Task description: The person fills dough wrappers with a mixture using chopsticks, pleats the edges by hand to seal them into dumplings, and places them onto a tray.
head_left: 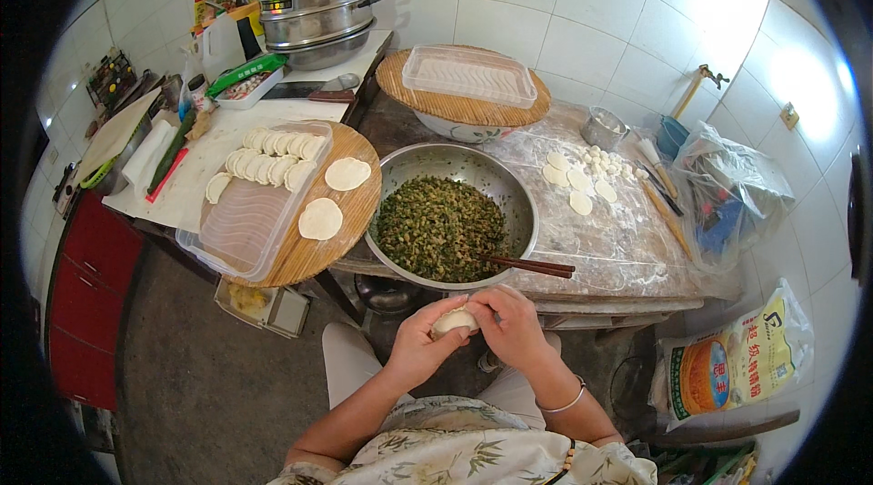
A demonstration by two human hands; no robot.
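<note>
The two hands are together, both closed on one pale dumpling, held over the lap just in front of the big metal bowl. The left hand holds it from the left, and the right hand pinches its edge, maybe so that the soft dough stays shut. The bowl is right in front, full of chopped green filling, likely so it is easy to reach. Brown chopsticks lean on its rim, with their ends poking out, handy to grab. To the left, two flat dough rounds lie on a round woven mat, next to a clear tray of dumplings in rows, perhaps lined up to save room. To the right, dough lumps sit on a floury table; the flour probably stops sticking.
</note>
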